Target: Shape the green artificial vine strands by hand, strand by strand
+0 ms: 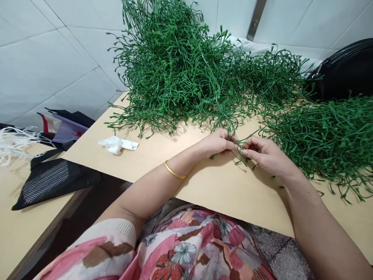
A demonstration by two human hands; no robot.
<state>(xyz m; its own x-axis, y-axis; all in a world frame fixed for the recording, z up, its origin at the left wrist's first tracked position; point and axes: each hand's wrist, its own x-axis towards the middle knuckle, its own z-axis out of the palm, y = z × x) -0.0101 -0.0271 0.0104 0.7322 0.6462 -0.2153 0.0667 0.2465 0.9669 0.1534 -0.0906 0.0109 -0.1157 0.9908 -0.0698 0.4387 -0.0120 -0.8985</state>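
Thin green plastic plant stems [239, 152] run between my two hands, just above the table. My left hand [219, 143] pinches them from the left, its thumb and forefinger pressed together. From the right, my right hand [264, 153] closes thumb to fingers on the same stems, its fingertips almost touching the left ones. A large heap of green artificial stems [171, 74] rises behind my hands, its front edge close to my left fingers. Beside my right hand lies another pile of green stems [329, 136]. My curled fingers partly hide the held pieces.
A crumpled white tissue [113, 144] lies on the pale wooden table [163, 155], left of my hands. At the back right stands a black bag [346, 72]. Lower left, a black mesh pouch [52, 181] and white strands [20, 142] rest on another surface. A tiled wall is behind.
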